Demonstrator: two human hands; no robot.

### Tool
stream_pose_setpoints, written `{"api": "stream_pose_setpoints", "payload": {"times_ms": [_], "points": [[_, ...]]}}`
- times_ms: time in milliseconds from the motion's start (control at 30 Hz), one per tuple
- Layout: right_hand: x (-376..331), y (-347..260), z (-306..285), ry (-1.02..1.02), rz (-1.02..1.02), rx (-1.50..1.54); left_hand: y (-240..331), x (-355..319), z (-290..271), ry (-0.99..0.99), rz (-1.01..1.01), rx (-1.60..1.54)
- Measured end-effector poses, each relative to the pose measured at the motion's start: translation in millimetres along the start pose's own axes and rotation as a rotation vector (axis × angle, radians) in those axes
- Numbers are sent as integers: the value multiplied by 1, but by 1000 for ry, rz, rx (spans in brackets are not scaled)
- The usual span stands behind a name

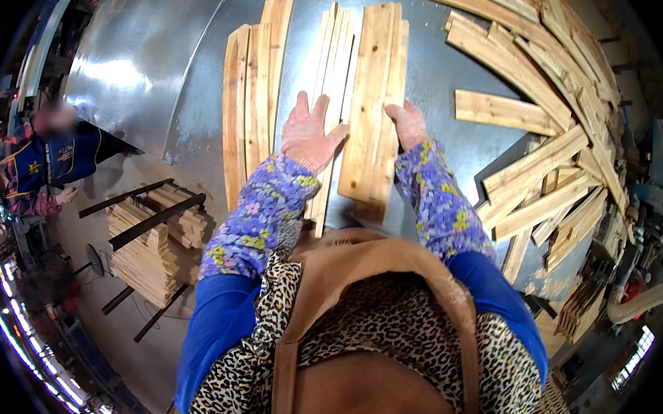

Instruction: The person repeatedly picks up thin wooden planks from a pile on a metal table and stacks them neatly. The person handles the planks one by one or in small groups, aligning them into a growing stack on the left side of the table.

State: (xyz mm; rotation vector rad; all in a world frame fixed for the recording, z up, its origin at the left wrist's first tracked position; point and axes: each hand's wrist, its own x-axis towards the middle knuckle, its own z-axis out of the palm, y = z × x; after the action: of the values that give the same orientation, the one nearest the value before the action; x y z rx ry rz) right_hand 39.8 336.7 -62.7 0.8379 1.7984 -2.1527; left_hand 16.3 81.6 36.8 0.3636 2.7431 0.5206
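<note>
In a pinkish work glove, my left hand (313, 135) has its fingers spread. It lies over narrow wooden strips (333, 65), its thumb toward the wide boards. My right hand (407, 125), gloved as well, is at the right edge of a pair of knotty wooden boards (372, 82). Its thumb reaches the board's edge and its other fingers are curled, partly hidden. The boards and strips lie lengthwise, pointing away from me, on a shiny metal table (436, 77). Farther left, another group of wooden boards (255, 90) lies side by side.
A jumbled heap of wooden boards (519, 59) covers the table's right side. At the lower left stands a stack of boards (145, 250) with dark metal bars. A person in a dark blue apron (64, 155) is beyond the table's left edge.
</note>
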Motion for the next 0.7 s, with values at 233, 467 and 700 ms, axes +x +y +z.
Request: {"api": "stream_pose_setpoints", "payload": {"times_ms": [233,467,700], "points": [[-37,-48,-51,-153,-89,-45,42,64,-56,199,713,296],[-42,-17,-22,-75,-180,-180,56,90,-48,14,1065,413],[-50,2,-28,-74,-85,223,46,61,-7,28,911,517]]}}
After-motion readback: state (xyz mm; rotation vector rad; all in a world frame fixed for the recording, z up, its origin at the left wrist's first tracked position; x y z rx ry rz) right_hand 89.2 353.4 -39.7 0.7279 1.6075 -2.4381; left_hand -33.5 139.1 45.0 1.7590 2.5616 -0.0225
